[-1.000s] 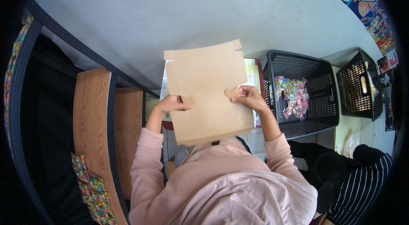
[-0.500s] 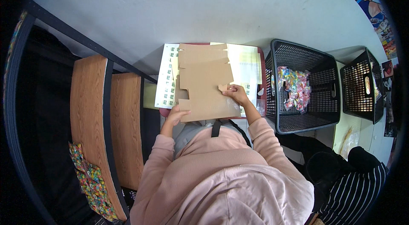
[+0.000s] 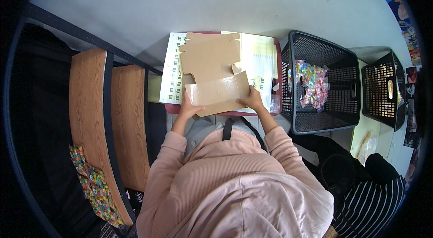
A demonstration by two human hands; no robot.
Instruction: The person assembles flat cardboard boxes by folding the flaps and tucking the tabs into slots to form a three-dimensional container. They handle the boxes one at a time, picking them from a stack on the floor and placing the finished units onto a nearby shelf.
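Note:
A flat brown cardboard box blank (image 3: 210,64) lies on a small red table (image 3: 171,108), over white sticker sheets (image 3: 172,75) and yellow-white papers (image 3: 260,60). Its near flap (image 3: 218,93) is bent upward toward me. My left hand (image 3: 188,108) grips the flap's near left corner. My right hand (image 3: 251,100) grips its near right corner. Both pink sleeves come in from below.
A black plastic basket (image 3: 315,121) with colourful wrapped sweets (image 3: 312,82) stands right of the table, with a second black basket (image 3: 383,89) beyond it. Wooden shelf boards (image 3: 106,116) run along the left, one bearing a pile of colourful sweets (image 3: 92,184). A person in striped clothing (image 3: 370,202) sits at lower right.
The cardboard blank came down from being held up in front of me to lying flat on the table. Both hands slid to its near edge, and the near flap is now folded up.

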